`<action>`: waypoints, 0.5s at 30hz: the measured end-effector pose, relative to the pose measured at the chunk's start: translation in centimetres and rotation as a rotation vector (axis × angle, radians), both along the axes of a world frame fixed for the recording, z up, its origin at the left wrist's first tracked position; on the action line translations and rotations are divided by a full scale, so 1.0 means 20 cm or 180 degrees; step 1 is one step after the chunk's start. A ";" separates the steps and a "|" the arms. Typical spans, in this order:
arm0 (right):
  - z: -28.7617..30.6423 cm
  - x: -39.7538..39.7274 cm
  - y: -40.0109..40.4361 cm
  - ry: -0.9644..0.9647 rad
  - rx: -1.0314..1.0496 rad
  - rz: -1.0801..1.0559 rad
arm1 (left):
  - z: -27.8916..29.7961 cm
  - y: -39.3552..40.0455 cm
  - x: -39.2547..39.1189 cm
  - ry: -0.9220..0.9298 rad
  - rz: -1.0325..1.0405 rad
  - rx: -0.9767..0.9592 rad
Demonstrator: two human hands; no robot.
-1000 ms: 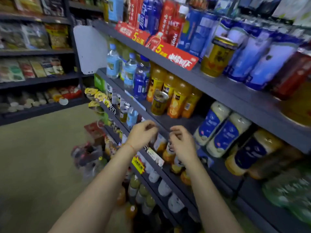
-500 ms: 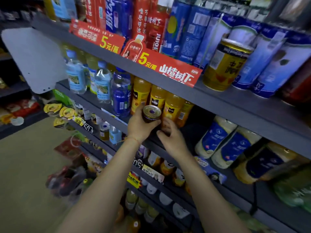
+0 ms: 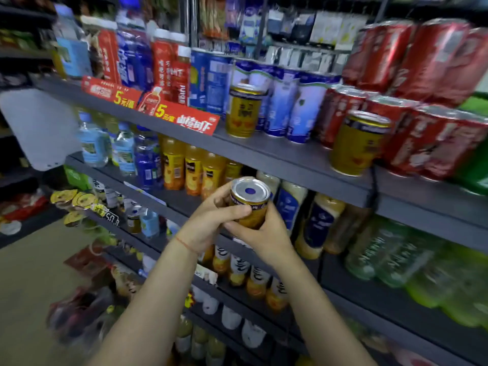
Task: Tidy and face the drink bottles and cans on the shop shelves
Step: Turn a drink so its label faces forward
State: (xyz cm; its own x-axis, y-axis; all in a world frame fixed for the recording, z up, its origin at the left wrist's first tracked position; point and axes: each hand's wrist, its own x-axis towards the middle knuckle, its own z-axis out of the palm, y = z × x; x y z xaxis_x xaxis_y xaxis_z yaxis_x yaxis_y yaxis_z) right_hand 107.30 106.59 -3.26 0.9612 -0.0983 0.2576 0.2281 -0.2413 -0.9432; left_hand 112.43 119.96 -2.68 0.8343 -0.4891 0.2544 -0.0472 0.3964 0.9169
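Holding a gold can [image 3: 249,202] in both hands, the person has it off the shelf, in the air before the front edge of the middle shelf [image 3: 184,204]. The can is upright, gold-bodied with a dark band under its rim and a silver lid bearing a blue dot. The left hand [image 3: 208,223] curls its fingers round the can's left side; the right hand [image 3: 260,233] cups it from below, thumb across the front. Two like gold cans [image 3: 244,110] stand at the front edge of the upper shelf [image 3: 290,157], with bare shelf between them. Half a second ago the can seemingly stood on the middle shelf by the orange bottles [image 3: 194,170]; now it is lifted clear and nearer.
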 end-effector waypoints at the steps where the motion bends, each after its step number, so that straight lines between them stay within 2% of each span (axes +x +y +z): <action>1: 0.02 -0.10 -0.08 -0.0066 0.0059 -0.0040 | 0.03 -0.08 -0.09 -0.0125 -0.0084 0.0039; 5: 0.12 -0.50 -0.47 -0.0332 0.0081 -0.0262 | 0.17 -0.45 -0.45 -0.0467 -0.0290 0.0293; 8: 0.20 -0.78 -0.75 -0.0453 0.0023 -0.0438 | 0.26 -0.73 -0.68 -0.0572 -0.0205 0.0489; 13: 0.31 -1.14 -1.12 -0.0591 0.0169 -0.0804 | 0.45 -1.15 -0.98 -0.0488 0.0550 0.0608; 15: 0.36 -1.23 -1.23 -0.0609 0.0152 -0.0954 | 0.50 -1.26 -1.06 -0.0661 0.0928 0.0643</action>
